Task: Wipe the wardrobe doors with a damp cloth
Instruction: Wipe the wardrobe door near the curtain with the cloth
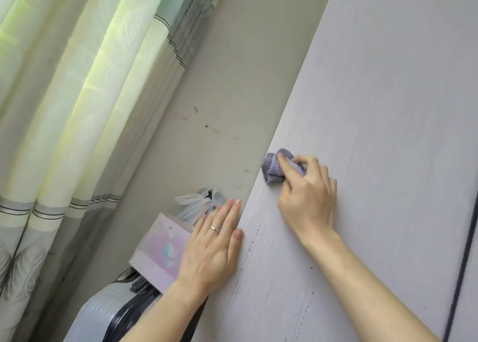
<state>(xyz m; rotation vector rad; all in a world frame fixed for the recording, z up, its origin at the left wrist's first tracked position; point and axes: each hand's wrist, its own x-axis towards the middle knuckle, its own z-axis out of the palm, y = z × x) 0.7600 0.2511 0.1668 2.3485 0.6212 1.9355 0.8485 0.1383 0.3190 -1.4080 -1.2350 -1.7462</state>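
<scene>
- wardrobe door: pale grey wood-grain panel, fills the right side of the view; small dark specks in lines on its lower part
- cloth: purple, bunched up, pressed on the door face right at the door's left edge
- right hand: on the door face, fingers curled round the cloth, holding it against the panel
- left hand: below the cloth at the door's left edge, fingers straight and flat, holds nothing; thumb lies on the door face, ring on one finger
- dark seam: runs down the door's right side
- left of the door: marked wall, pink paper bag, knotted plastic bag, pale suitcase under them
- further left of the door: striped curtain
</scene>
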